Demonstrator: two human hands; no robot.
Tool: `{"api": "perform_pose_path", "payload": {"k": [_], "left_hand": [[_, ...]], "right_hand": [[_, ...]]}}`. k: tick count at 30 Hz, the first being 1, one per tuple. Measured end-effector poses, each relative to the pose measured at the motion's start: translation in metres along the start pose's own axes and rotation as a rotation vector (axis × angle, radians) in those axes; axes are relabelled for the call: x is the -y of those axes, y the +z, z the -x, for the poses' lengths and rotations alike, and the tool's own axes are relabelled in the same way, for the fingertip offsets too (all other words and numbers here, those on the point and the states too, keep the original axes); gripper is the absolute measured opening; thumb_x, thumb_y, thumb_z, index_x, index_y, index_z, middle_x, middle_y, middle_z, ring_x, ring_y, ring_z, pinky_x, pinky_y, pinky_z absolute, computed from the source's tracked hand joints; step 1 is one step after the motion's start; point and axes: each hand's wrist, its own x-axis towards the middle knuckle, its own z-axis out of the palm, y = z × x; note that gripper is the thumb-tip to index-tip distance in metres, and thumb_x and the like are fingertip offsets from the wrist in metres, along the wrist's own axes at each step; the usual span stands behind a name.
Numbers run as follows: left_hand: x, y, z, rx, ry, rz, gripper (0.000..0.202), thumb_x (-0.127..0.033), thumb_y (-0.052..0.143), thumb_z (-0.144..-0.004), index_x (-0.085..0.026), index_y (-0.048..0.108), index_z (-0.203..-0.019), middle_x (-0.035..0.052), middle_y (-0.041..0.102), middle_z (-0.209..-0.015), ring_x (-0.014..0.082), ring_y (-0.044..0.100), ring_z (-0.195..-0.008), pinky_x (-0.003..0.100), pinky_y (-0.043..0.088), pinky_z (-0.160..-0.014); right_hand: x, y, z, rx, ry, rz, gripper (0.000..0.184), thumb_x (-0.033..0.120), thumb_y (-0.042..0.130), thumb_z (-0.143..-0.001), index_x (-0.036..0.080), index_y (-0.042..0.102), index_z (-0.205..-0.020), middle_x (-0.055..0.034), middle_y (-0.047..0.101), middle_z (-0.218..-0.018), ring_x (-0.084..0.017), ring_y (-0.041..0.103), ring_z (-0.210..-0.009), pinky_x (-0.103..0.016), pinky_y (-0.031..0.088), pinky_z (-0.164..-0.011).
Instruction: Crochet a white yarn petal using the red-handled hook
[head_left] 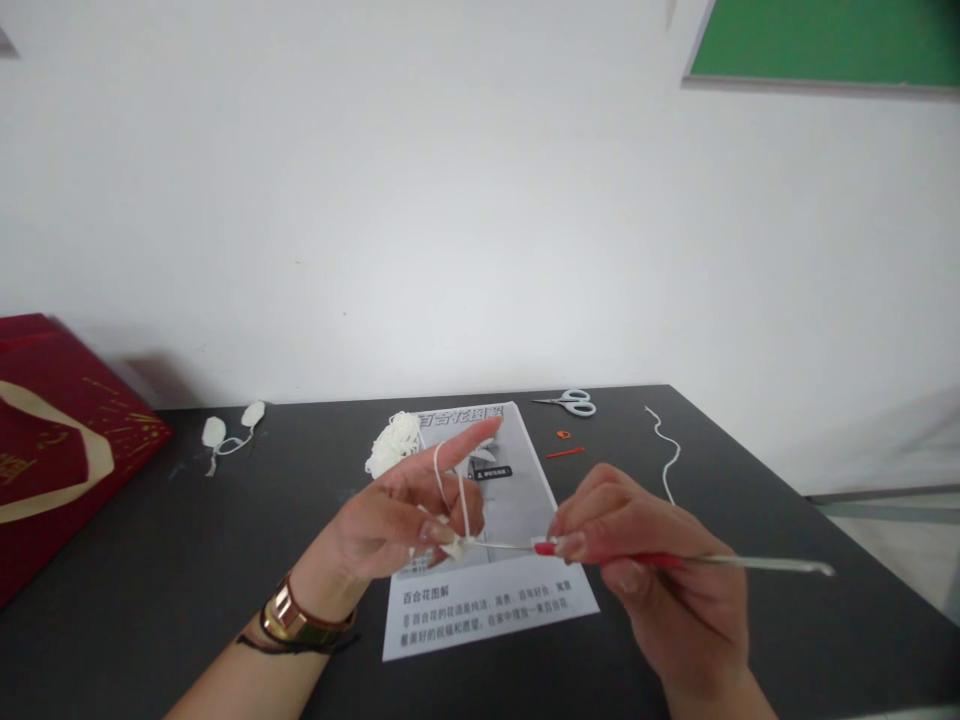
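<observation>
My left hand (412, 510) pinches a small piece of white crochet work (452, 547) between thumb and fingers. White yarn (464, 505) loops over its raised index finger and runs down to the piece. In my right hand (637, 560) is a double-ended crochet hook (656, 560) with a red grip, its fingers closed round it. The hook's thin left end reaches the crochet piece; its thicker metal end sticks out to the right. Behind my left hand lies a white yarn ball (394, 445), partly hidden. Beneath both hands is a printed sheet (495, 620).
Small scissors (574, 402), an orange stitch marker (563, 435) and a red needle-like piece (565, 453) lie behind my right hand. A loose yarn strand (666, 450) is farther right. Two white crocheted pieces (214, 432) and a red gift bag (60, 450) are at left on the black table (300, 490).
</observation>
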Motion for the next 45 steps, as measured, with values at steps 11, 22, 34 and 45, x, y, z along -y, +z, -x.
{"api": "perform_pose_path", "payload": {"k": [11,22,34,45], "left_hand": [[-0.001,-0.002,0.0,0.033,0.089,0.009,0.077,-0.013,0.061,-0.066,-0.028,0.04,-0.138,0.0001,0.052,-0.065,0.0116,0.039,-0.056,0.027,0.031,-0.057],[-0.007,0.0,0.0,-0.051,0.189,-0.065,0.073,-0.011,0.063,-0.075,-0.029,0.035,-0.14,0.0007,0.053,-0.071,0.0099,0.042,-0.059,0.021,0.031,-0.053],[-0.009,0.005,0.003,-0.079,0.267,0.005,0.078,-0.011,0.064,-0.073,-0.031,0.032,-0.141,0.0008,0.056,-0.074,0.0129,0.048,-0.067,0.025,0.037,-0.061],[-0.009,0.02,0.002,-0.153,0.361,0.067,0.081,-0.01,0.064,-0.075,-0.034,0.028,-0.142,-0.0015,0.056,-0.07,0.0113,0.05,-0.065,0.025,0.04,-0.066]], "right_hand": [[0.03,0.01,-0.005,0.079,-0.206,0.351,0.016,0.024,0.051,-0.09,0.017,0.065,-0.094,-0.0068,0.068,-0.067,-0.02,0.064,-0.064,-0.033,0.054,-0.059],[0.037,0.02,-0.003,0.27,-0.521,0.892,0.011,0.013,0.057,-0.085,0.016,0.067,-0.084,0.002,0.075,-0.073,-0.011,0.066,-0.059,-0.026,0.061,-0.072],[0.01,0.017,-0.003,0.202,-0.715,0.902,0.013,0.021,0.06,-0.086,0.012,0.068,-0.092,-0.0024,0.076,-0.09,-0.012,0.068,-0.081,-0.024,0.057,-0.087],[-0.007,0.024,0.003,0.09,-0.828,1.026,0.014,0.013,0.063,-0.082,0.02,0.07,-0.092,0.001,0.075,-0.079,-0.012,0.065,-0.079,-0.034,0.051,-0.098]]}}
